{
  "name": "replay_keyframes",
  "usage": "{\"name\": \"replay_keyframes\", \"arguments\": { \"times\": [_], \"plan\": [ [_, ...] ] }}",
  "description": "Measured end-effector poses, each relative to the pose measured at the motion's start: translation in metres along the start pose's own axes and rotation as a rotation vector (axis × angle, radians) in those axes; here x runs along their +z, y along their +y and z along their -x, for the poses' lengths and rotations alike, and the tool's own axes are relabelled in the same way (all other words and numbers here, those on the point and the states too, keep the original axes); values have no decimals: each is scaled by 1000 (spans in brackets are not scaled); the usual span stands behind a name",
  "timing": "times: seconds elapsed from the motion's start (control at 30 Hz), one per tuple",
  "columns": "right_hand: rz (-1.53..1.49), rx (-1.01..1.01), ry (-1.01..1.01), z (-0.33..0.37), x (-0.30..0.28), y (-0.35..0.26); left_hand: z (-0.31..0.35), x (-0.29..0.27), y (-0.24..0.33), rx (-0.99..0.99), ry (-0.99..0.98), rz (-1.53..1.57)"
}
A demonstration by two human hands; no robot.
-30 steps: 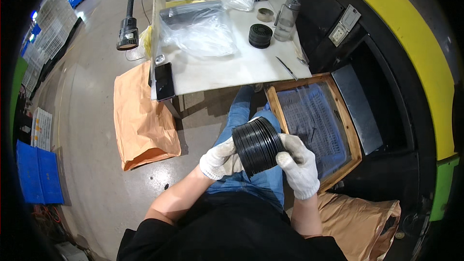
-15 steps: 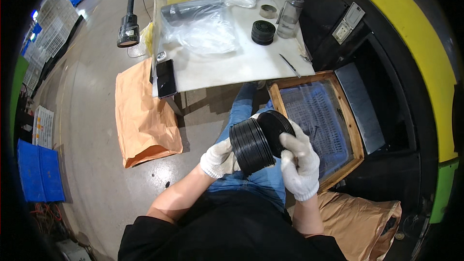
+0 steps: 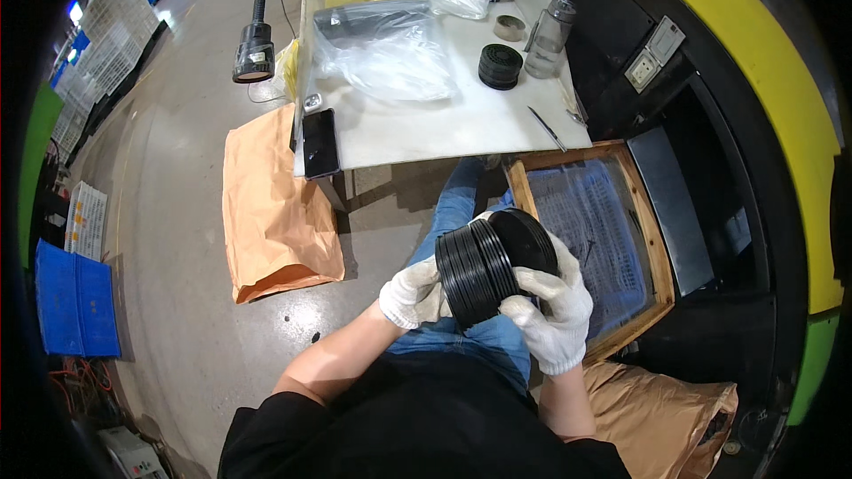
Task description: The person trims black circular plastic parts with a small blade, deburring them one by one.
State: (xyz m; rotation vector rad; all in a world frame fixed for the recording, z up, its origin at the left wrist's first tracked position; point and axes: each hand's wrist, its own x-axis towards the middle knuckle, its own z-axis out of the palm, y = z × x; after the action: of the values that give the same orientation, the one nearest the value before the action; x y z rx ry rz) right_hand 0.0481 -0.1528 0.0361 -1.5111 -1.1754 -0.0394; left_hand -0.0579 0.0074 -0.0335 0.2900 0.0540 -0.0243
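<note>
Grey concrete floor [image 3: 177, 239] spreads across the left of the workshop, bearing a blue plastic bin [image 3: 75, 297] and, farther right, an orange-tan paper sack [image 3: 280, 204]. Next stands a white worktop [image 3: 461, 129], with a black rectangular phone [image 3: 320, 144] at its near left corner. Below its edge, the white-gloved left hand [image 3: 413, 293] grips the left end of a thick cylindrical stack of ribbed black discs [image 3: 475, 270], some fingers hidden. This stack lies directly between the hands, its long axis running left to right and slightly outward. Beside its right end, the white-gloved right hand [image 3: 561, 310] cups a shorter group of black discs [image 3: 525, 239], thumb and finger bent near the join; whether they pinch anything cannot be told. Rightmost is a wooden-framed box [image 3: 663, 257].
</note>
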Motion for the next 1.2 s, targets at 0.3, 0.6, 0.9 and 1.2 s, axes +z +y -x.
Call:
{"name": "replay_keyframes", "arguments": {
  "times": [0.3, 0.6, 0.9, 1.2],
  "plan": [
    [31, -13, 5, -3, 0, 0, 4, -9, 0, -37, -90, 16],
    [-54, 45, 0, -5, 5, 0, 2, -5, -1, -46, -109, 58],
    [-56, 87, -52, -3, 3, -1, 3, -17, -3, -46, -62, 76],
    [96, 75, 27, -3, 3, -4, 3, 6, 0, -16, -40, 103]
  ]
}}
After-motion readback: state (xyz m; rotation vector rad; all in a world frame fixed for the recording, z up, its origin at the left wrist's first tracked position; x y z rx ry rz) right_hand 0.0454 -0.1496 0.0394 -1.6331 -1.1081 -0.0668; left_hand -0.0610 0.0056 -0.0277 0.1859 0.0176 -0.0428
